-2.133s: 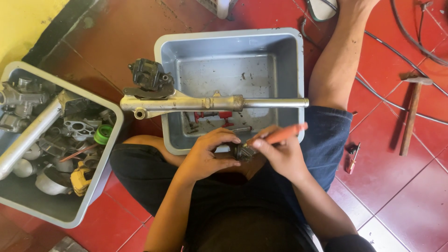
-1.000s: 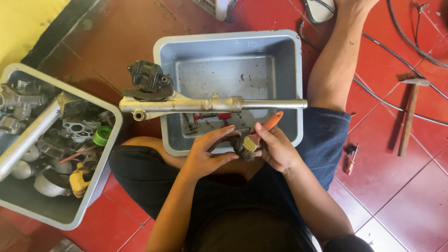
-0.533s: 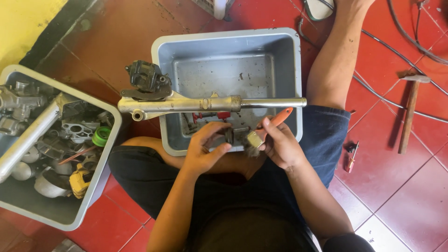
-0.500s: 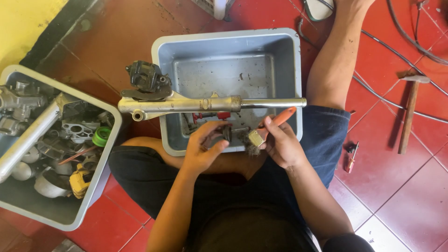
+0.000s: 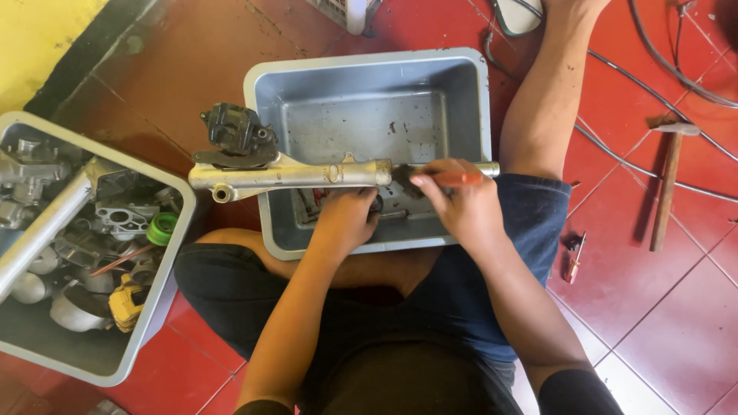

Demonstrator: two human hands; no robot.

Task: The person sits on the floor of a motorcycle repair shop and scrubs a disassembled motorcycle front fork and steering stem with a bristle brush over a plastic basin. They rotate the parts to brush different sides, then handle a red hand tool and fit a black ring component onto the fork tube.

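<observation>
A silver fork leg (image 5: 307, 174) with a black brake caliper (image 5: 234, 134) at its left end lies across the grey plastic tub (image 5: 369, 77). My right hand (image 5: 453, 201) grips an orange-handled brush (image 5: 455, 179) and holds its bristle end against the fork tube near the tub's right side. My left hand (image 5: 344, 219) reaches down into the tub's near edge, just under the fork leg, fingers curled over small parts there; what it holds is hidden.
A second grey tub (image 5: 81, 246) at the left holds several metal engine parts, a green cap and a long tube. A hammer (image 5: 667, 180) and cables lie on the red tile floor at the right; a small tool (image 5: 573, 257) lies beside my right leg.
Both hands moved forward from my lap into the tub. My right hand brought the brush up onto the fork tube; my left hand dropped to the tub's near edge.
</observation>
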